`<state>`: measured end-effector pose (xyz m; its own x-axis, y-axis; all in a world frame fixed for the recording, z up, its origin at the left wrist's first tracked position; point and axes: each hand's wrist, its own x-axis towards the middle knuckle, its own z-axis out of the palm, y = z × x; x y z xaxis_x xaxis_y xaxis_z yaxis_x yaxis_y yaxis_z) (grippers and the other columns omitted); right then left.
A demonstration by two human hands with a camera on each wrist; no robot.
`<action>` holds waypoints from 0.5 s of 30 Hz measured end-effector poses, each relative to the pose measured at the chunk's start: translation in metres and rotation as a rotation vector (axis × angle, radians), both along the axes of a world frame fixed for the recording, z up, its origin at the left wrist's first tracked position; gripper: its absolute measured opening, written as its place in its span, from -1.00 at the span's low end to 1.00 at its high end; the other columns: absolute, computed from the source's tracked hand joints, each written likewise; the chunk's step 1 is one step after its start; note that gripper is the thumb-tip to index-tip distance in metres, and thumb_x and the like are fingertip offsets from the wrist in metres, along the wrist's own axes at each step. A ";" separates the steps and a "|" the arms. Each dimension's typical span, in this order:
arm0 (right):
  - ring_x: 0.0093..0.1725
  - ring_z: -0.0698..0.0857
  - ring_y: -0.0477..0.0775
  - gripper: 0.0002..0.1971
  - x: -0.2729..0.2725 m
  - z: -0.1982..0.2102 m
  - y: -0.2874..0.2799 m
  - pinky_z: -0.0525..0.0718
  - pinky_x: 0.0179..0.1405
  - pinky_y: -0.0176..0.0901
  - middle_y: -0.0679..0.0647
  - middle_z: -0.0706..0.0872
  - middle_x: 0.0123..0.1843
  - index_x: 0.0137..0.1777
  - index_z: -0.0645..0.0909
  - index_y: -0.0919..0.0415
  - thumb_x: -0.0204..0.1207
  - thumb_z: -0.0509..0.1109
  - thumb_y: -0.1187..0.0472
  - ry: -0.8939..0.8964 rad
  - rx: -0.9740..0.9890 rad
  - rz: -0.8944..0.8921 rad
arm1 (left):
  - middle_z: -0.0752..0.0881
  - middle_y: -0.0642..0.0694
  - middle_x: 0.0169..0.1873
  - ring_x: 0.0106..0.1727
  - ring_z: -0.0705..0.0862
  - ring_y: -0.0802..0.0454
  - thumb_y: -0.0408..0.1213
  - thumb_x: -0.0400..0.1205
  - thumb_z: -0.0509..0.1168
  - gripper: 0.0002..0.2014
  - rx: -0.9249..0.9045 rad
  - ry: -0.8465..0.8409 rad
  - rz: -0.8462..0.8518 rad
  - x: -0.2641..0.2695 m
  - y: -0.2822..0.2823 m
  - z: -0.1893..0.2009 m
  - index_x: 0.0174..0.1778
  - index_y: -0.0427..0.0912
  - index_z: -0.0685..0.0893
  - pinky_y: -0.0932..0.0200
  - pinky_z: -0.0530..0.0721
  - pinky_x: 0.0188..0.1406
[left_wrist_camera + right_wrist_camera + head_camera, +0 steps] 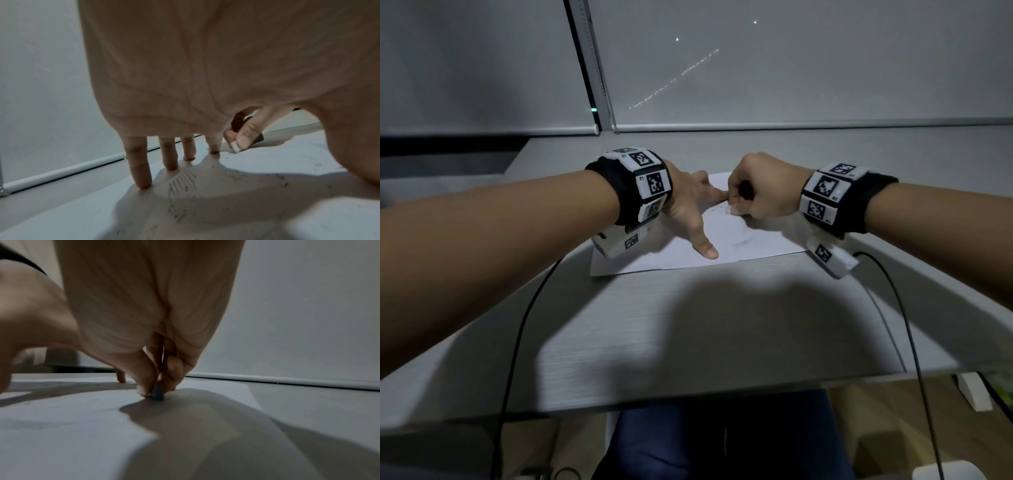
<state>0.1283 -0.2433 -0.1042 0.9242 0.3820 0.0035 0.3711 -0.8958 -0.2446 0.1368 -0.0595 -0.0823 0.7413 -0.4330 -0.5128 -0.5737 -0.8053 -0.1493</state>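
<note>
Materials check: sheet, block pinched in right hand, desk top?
Sheet: thin matte white paper with smudged pencil marks. Block pinched by the right hand: probably a rubber or vinyl eraser, matte white end, dark crumbs nearby. Desk top: looks like grey laminate, fine brushed grain; could be veneer.

A grey desk [688, 325] is recorded. Two black cables [515, 346] are draped over its near edge. Grey roller blinds [791, 68] are hung behind its far edge. A white object [974, 394] is seen below its right corner.

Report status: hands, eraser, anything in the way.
Left hand spread, fingertips pressing paper sheet flat. Right hand pinching eraser, end on the sheet. Left index fingertip crowds the eraser.
</note>
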 end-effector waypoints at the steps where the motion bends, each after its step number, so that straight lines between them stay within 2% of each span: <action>1: -0.26 0.76 0.00 -0.89 0.002 0.000 0.002 0.79 -0.12 -0.02 -0.06 0.81 -0.30 -0.22 0.81 0.09 0.52 0.62 0.18 -0.009 0.003 -0.018 | 0.27 -0.04 0.69 0.71 0.43 -0.31 0.74 0.07 0.44 0.42 -0.001 -0.002 -0.010 0.000 0.000 0.000 0.85 0.48 -0.06 -0.44 0.57 0.52; 4: -0.28 0.75 -0.04 -0.87 -0.008 -0.002 0.010 0.80 -0.11 -0.01 -0.12 0.76 -0.35 -0.23 0.76 0.11 0.54 0.59 0.17 -0.020 0.011 0.005 | 0.30 -0.06 0.66 0.69 0.43 -0.31 0.80 -0.07 0.33 0.46 0.005 -0.018 -0.025 0.001 0.000 -0.001 0.83 0.45 0.06 -0.46 0.58 0.50; 6: -0.34 0.72 -0.19 -0.86 -0.023 -0.002 0.017 0.72 -0.17 -0.15 -0.17 0.75 -0.43 -0.21 0.74 0.11 0.56 0.59 0.18 0.028 0.026 0.076 | 0.36 -0.03 0.57 0.62 0.47 -0.28 0.84 -0.07 0.32 0.35 -0.003 -0.012 -0.023 0.004 -0.001 -0.004 0.73 0.52 0.20 -0.45 0.59 0.49; 8: -0.35 0.73 -0.27 -0.86 -0.036 -0.002 0.021 0.68 -0.22 -0.31 -0.34 0.74 -0.47 -0.21 0.74 0.12 0.56 0.59 0.20 0.077 0.037 0.161 | 0.40 0.04 0.50 0.59 0.48 -0.23 0.88 -0.10 0.33 0.22 -0.008 -0.009 -0.020 0.008 -0.002 -0.008 0.58 0.63 0.31 -0.44 0.60 0.48; 9: -0.35 0.72 -0.28 -0.87 -0.039 -0.002 0.021 0.67 -0.25 -0.37 -0.32 0.73 -0.48 -0.21 0.76 0.14 0.55 0.60 0.20 0.084 0.039 0.186 | 0.40 0.05 0.48 0.59 0.47 -0.23 0.87 -0.11 0.34 0.21 -0.010 -0.004 -0.012 0.008 -0.002 -0.008 0.55 0.65 0.32 -0.43 0.61 0.48; 12: -0.37 0.72 -0.23 -0.89 -0.029 0.002 0.011 0.63 -0.26 -0.42 -0.15 0.79 -0.36 -0.15 0.82 0.15 0.53 0.64 0.14 0.060 0.001 0.178 | 0.34 -0.02 0.53 0.62 0.47 -0.29 0.80 -0.05 0.39 0.32 -0.023 0.009 -0.006 0.004 0.000 -0.004 0.72 0.56 0.19 -0.40 0.60 0.49; 15: -0.34 0.74 -0.23 -0.89 -0.016 0.008 -0.001 0.77 -0.14 -0.20 -0.11 0.83 -0.32 -0.21 0.79 0.07 0.51 0.64 0.14 0.037 -0.043 0.112 | 0.31 -0.09 0.64 0.68 0.45 -0.34 0.76 -0.01 0.41 0.47 -0.025 0.009 0.008 0.001 0.001 -0.001 0.85 0.47 -0.06 -0.38 0.58 0.50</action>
<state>0.1123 -0.2443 -0.0961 0.8751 0.4816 -0.0483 0.4607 -0.8594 -0.2218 0.1382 -0.0586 -0.0829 0.7404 -0.4396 -0.5085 -0.5682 -0.8135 -0.1241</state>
